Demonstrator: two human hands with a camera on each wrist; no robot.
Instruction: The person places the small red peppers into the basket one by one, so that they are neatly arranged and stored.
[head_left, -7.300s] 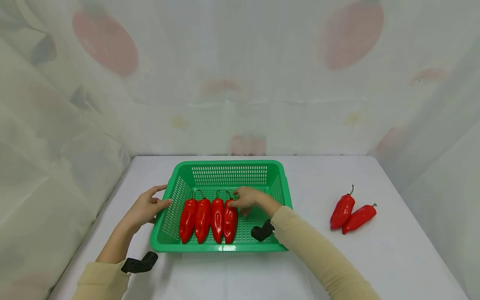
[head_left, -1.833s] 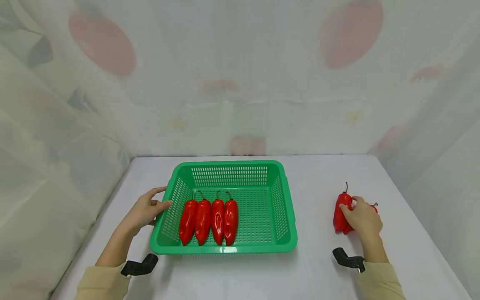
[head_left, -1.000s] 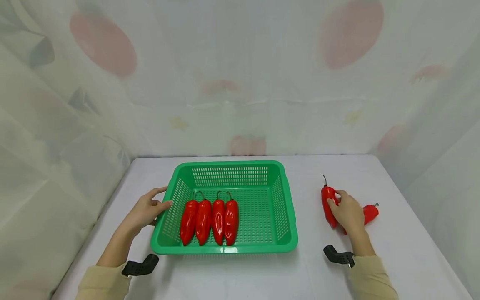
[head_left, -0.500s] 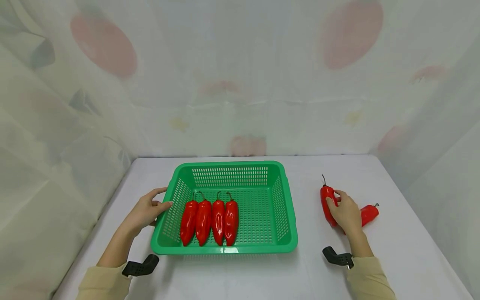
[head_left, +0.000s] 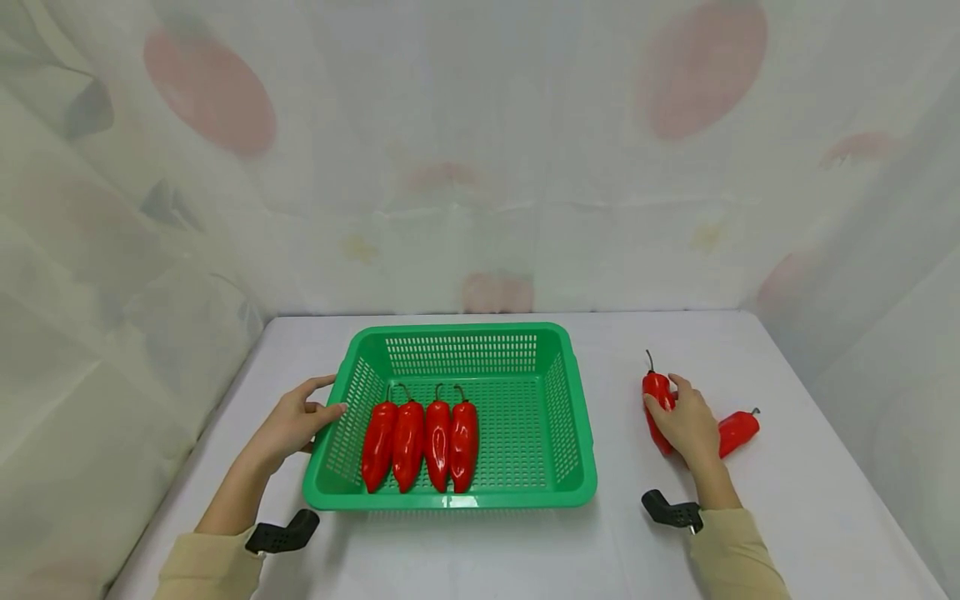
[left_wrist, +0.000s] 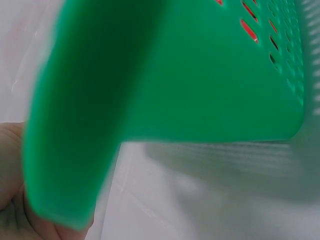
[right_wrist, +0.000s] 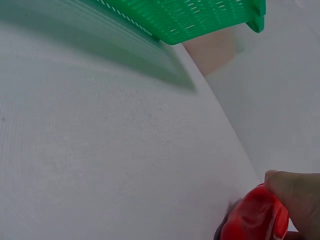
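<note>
White tabletop (head_left: 525,558) spreads beneath basket (head_left: 525,501) and peppers (head_left: 407,446), patterned drapes (head_left: 585,175) behind.

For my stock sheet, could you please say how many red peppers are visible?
6: four red peppers in the green basket, one in the right hand, one on the table right of it, partly hidden.

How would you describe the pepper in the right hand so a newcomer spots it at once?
Find the green basket, then look to its right, where the right hand is. It grips a long, glossy red pepper. Four other peppers lie in the basket, another pepper beside the hand; only this one is held.
</note>
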